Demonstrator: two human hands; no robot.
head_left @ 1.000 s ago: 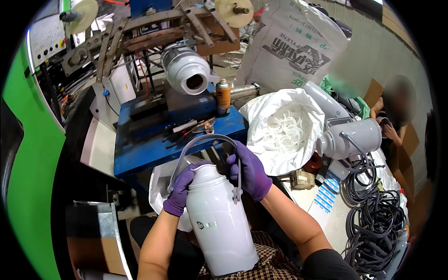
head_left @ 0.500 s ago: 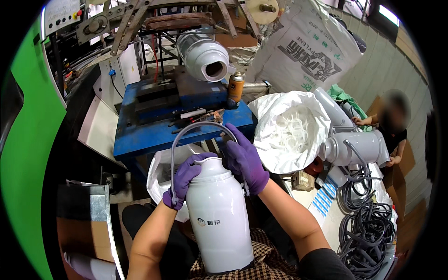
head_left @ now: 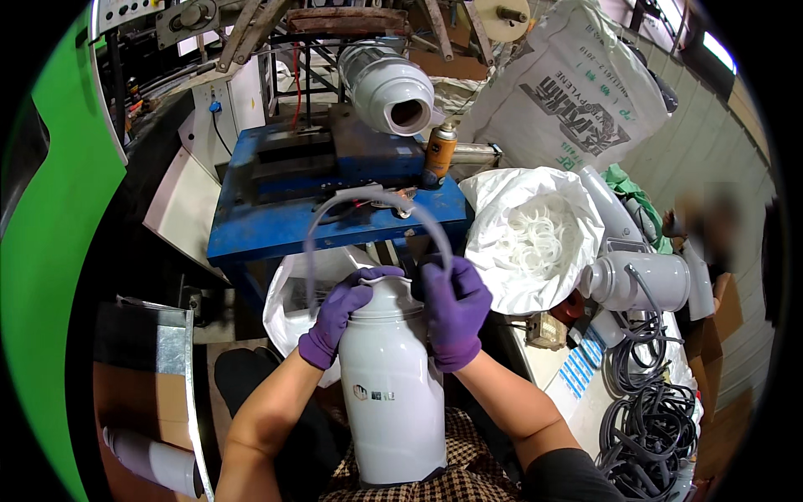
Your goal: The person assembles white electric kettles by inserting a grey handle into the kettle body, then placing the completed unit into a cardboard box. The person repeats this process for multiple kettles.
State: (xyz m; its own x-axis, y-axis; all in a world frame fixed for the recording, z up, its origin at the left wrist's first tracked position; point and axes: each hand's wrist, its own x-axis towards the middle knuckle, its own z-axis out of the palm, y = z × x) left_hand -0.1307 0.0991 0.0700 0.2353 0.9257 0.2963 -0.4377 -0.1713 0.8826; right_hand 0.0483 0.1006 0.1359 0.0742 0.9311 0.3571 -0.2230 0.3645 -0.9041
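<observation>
A glossy pale grey thermos jug body [head_left: 395,427] stands upright in my lap, its lipped mouth upward. My left hand [head_left: 336,320], in a purple glove, wraps round the left side of its neck. On the neck's right side, my purple-gloved right hand [head_left: 457,316] is closed round the right end of a curved grey carrying handle [head_left: 368,195]. The handle arches above the mouth, slightly blurred, and its left end hangs beside my left hand. Whether that end is fastened to the jug I cannot tell. The right fingertips are partly hidden.
Ahead is a blue metal bench [head_left: 251,230] with another jug [head_left: 393,92] above it and an orange spray can [head_left: 439,156]. To the right are a white bag of clear rings [head_left: 544,243], a lying jug [head_left: 640,280] and coiled grey handles [head_left: 648,435]. Another person stands far right.
My right hand has gone from lying half open against the handle to closing round it. The handle's arch has risen and shifted right. The view has turned slightly.
</observation>
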